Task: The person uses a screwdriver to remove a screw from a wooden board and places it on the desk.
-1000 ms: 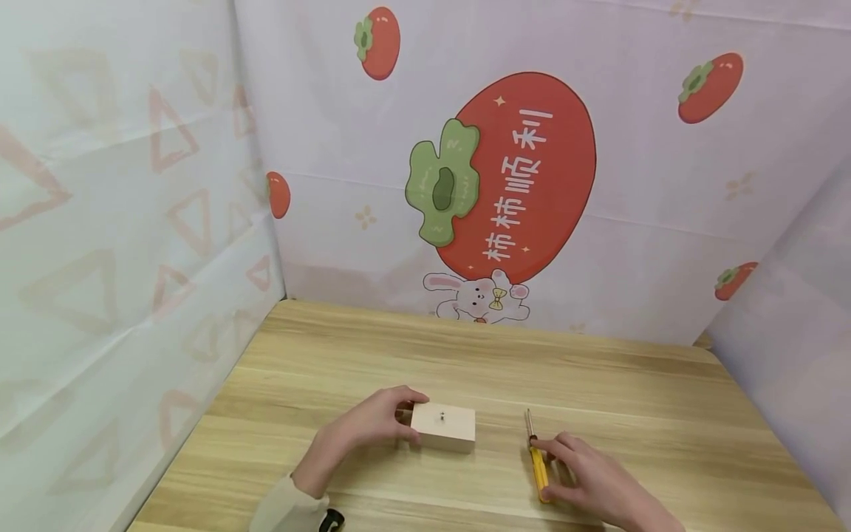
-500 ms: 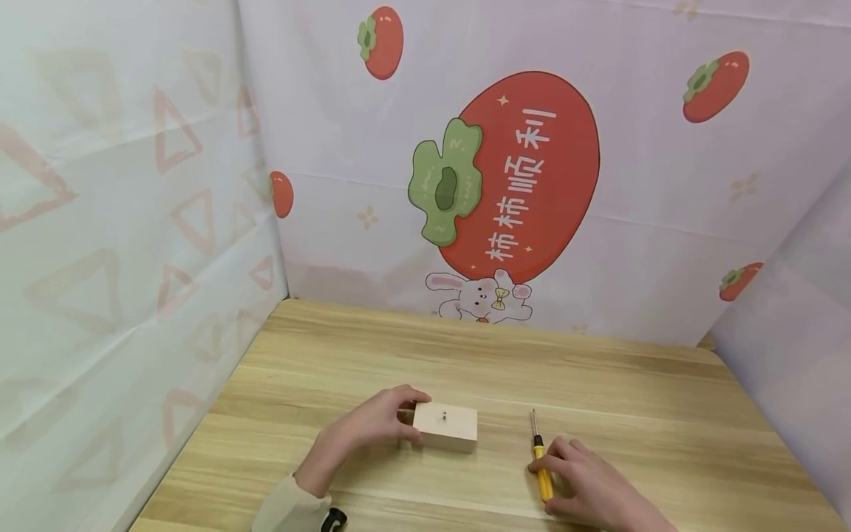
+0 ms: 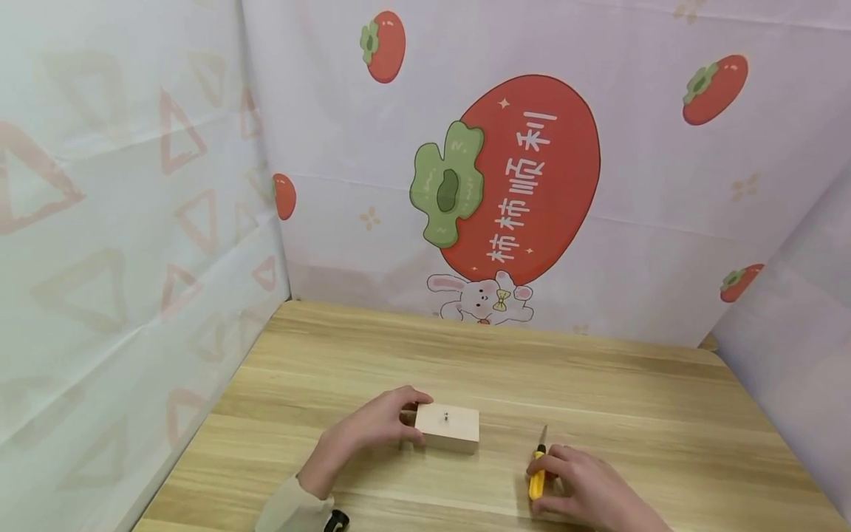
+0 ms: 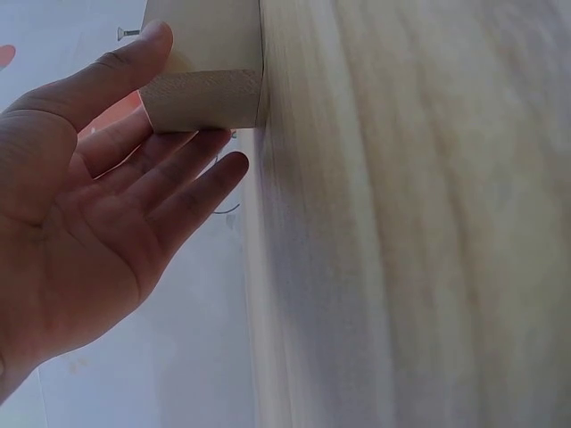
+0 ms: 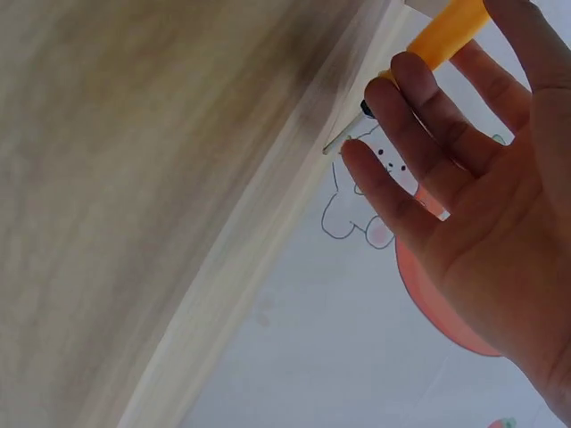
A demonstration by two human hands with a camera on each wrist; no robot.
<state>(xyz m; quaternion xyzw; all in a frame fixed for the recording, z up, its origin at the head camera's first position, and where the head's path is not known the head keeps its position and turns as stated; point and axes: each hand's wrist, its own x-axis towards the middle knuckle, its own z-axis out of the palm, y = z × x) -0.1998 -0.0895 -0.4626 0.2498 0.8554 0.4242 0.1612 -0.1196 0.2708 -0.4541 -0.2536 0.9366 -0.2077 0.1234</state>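
Note:
On the tabletop lies a pale wooden block (image 3: pixel 460 425), flat side up. My left hand (image 3: pixel 374 426) holds its left end between thumb and fingers. A small metal screw (image 4: pixel 128 34) stands out of the block's upper face in the left wrist view. To the right, my right hand (image 3: pixel 585 482) pinches a yellow-handled screwdriver (image 3: pixel 536 484) between thumb and fingertips. Its thin metal shaft (image 5: pixel 342 136) points away from me, beyond a black collar. Whether the screwdriver touches the table cannot be told.
The wood-grain table (image 3: pixel 372 347) extends behind and between both hands. At its back hangs a white cloth (image 3: pixel 332 244) printed with red persimmons and a rabbit. Another cloth wall (image 3: pixel 133 258) rises along the left, and a pale one (image 3: pixel 798 318) on the right.
My right hand has slid down the screwdriver handle and grips it nearer me. The shaft now slants right and looks shorter. My left hand and the block keep their places.

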